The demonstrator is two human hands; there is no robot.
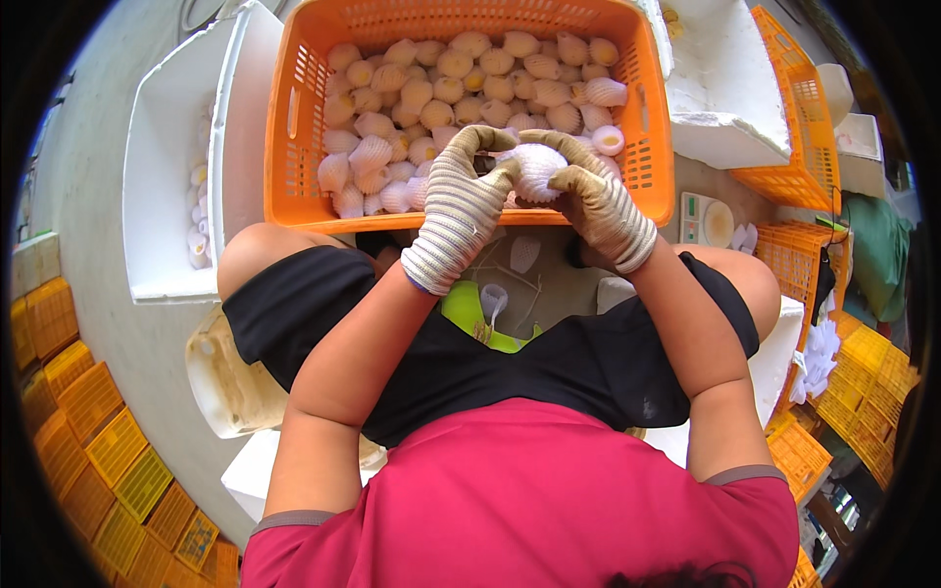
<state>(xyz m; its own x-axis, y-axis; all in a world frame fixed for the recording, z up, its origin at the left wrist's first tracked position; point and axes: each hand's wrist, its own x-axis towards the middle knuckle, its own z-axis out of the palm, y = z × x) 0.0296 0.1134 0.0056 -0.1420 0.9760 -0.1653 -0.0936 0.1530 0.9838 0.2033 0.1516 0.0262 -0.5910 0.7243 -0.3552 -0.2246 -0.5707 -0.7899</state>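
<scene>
Both of my hands wear striped knit work gloves and meet over the near rim of an orange plastic crate (pixel 649 127). Between them is a round fruit in a white foam net (pixel 538 172). My right hand (pixel 600 196) grips it from the right, thumb on the near side and fingers behind. From the left, the thumb and forefinger of my left hand (pixel 459 201) close on the edge of its net. Beneath and beyond my hands, the crate holds a heap of similar pale fruits in foam nets (pixel 417 96); some yellow shows through.
To the left stands a white foam box (pixel 147 196) with netted fruits inside. At right are another foam box (pixel 730 83), a small scale (pixel 706 220), an orange crate (pixel 796 108) and loose foam nets (pixel 818 358). Between my legs lies something bright green (pixel 463 310). Yellow crates (pixel 116 446) are stacked at left.
</scene>
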